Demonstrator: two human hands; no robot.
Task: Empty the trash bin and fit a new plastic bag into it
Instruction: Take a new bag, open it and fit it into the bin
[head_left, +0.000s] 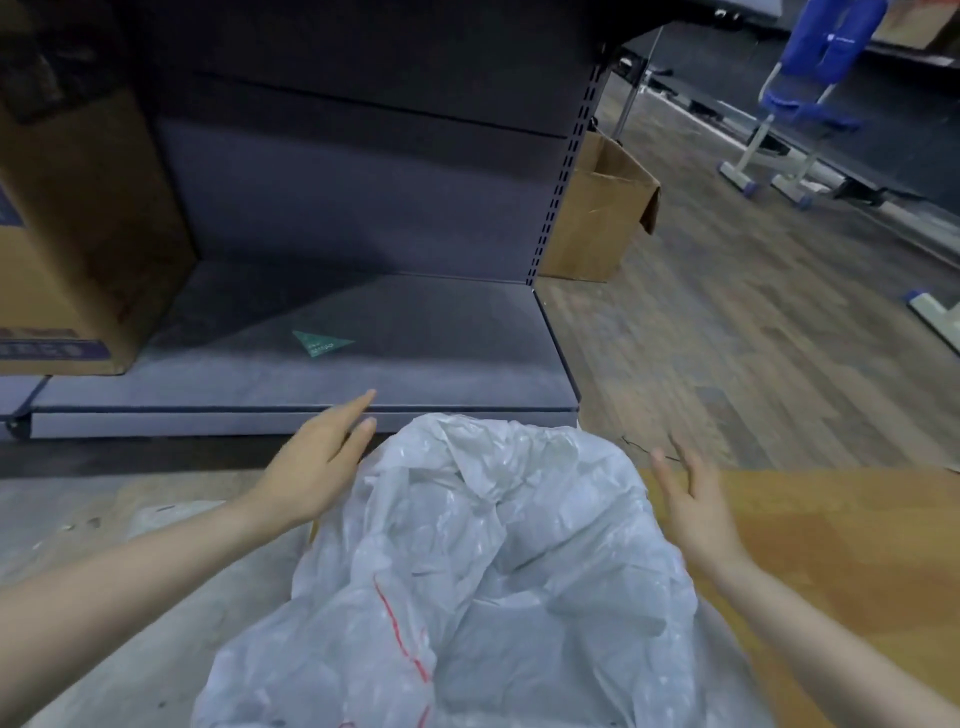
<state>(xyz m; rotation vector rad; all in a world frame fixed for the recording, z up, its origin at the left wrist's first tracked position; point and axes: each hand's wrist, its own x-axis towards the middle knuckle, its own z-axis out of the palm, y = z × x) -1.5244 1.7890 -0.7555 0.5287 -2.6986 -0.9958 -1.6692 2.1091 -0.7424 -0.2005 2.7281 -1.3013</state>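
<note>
Hands (311, 467) (both open) flanking bag (493, 545)

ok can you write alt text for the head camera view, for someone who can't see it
Two bare hands, left hand and right hand, both open, hover on either side of a crumpled translucent white plastic bag with red markings. Behind it is an empty grey shelf unit with a cardboard box at its left end; a blue chair stands on the wood floor beyond.

The crumpled plastic bag (467, 571) covers whatever stands beneath it and runs off the bottom edge. The cardboard box (67, 218) on the shelf's (415, 374) left end is cropped, its printing blurred. The green sticker's (319, 344) text is unreadable.
</note>
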